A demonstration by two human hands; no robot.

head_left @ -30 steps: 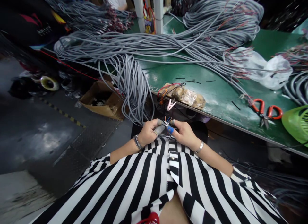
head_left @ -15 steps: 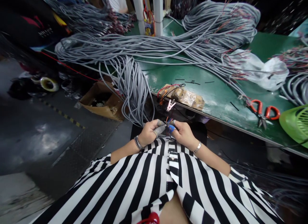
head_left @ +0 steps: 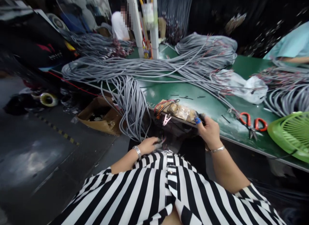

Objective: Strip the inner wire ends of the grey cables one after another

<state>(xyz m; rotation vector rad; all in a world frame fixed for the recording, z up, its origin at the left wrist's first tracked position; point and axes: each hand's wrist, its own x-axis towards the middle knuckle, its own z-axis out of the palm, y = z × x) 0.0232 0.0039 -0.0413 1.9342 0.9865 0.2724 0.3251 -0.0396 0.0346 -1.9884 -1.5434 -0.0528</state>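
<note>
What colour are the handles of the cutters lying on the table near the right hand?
Red-orange, seen in the head view: the cutters lie on the green table, to the right of the right hand.

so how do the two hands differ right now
The right hand is raised to the edge of the green table, its blue-capped finger touching the taped block; the left hand lies low at the lap, closed on a grey cable end. The right is seen from the back, the left mostly from the side. Both wrists wear silver bracelets.
</note>
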